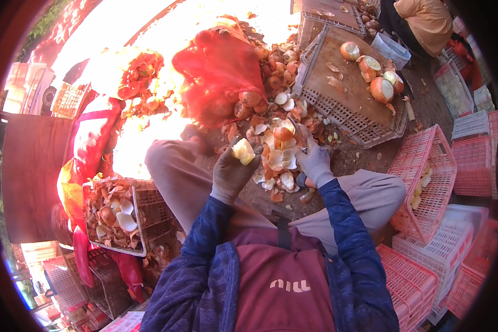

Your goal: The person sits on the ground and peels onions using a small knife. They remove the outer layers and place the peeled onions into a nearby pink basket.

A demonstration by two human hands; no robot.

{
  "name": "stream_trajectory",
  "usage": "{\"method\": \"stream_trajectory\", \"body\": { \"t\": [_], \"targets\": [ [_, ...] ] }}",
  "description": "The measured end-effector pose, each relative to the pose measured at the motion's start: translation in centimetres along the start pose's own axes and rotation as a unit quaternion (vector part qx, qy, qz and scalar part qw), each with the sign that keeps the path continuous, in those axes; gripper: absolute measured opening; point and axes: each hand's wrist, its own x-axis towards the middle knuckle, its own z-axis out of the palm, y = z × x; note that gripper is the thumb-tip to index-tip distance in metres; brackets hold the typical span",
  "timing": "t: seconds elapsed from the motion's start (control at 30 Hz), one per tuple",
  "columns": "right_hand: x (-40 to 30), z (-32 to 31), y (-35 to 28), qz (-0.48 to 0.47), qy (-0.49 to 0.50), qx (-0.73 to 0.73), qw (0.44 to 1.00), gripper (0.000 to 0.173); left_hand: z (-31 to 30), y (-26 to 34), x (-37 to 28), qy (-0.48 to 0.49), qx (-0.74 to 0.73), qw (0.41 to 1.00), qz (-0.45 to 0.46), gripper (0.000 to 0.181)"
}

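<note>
My gloved left hand (234, 170) holds a pale, peeled onion piece (243, 151) between thumb and fingers. My gloved right hand (314, 159) grips a knife (295, 128), its thin dark blade pointing up and to the left; the handle is mostly hidden. Between the hands, on the ground, lies a heap of onion skins and peeled layers (275, 159). Several partly peeled onions (382, 90) rest on a brown board (336, 62) atop an upturned plastic crate, up and to the right of my right hand. Ahead, a red mesh sack (220, 70) spills whole onions (250, 98).
A crate (139, 216) full of onion skins stands at my left. A pink crate (423, 182) with pale peeled onions leans at my right, near stacked crates (435, 245). A white bucket (391, 50) and another person (425, 25) are at the upper right. Strong glare covers the upper left.
</note>
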Motion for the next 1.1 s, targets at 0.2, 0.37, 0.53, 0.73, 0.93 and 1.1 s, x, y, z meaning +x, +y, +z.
{"method": "stream_trajectory", "body": {
  "t": [0.2, 0.37, 0.53, 0.73, 0.93, 1.1],
  "targets": [
    [-5.8, 0.3, -9.2, -0.078, -0.031, -0.063, 0.994, 0.073, -0.7, -1.9, -0.2, -0.032, -0.006, 0.999, -0.031, 0.037],
    [-5.8, 3.1, -7.6, -0.118, 0.109, 0.085, 0.983, 0.047, 2.4, -3.4, -0.7, -0.028, 0.050, 0.998, -0.034, 0.039],
    [-5.5, 0.4, -6.9, -0.096, 0.015, 0.247, 0.964, 0.040, 3.2, -1.6, -1.7, -0.047, 0.155, 0.984, -0.068, 0.063],
    [-5.1, -3.2, -7.9, 0.044, -0.146, 0.454, 0.878, 0.034, 3.8, -0.1, -2.2, -0.067, 0.349, 0.930, -0.096, 0.066],
    [-4.1, -1.5, -7.2, -0.119, 0.003, 0.292, 0.949, 0.060, 4.4, -1.0, -2.2, 0.010, 0.515, 0.857, 0.019, 0.055],
    [-6.2, -2.1, -8.2, -0.224, 0.078, -0.097, 0.967, 0.086, 3.9, -1.3, -2.1, 0.050, 0.577, 0.812, 0.073, 0.050]
  ]
}}
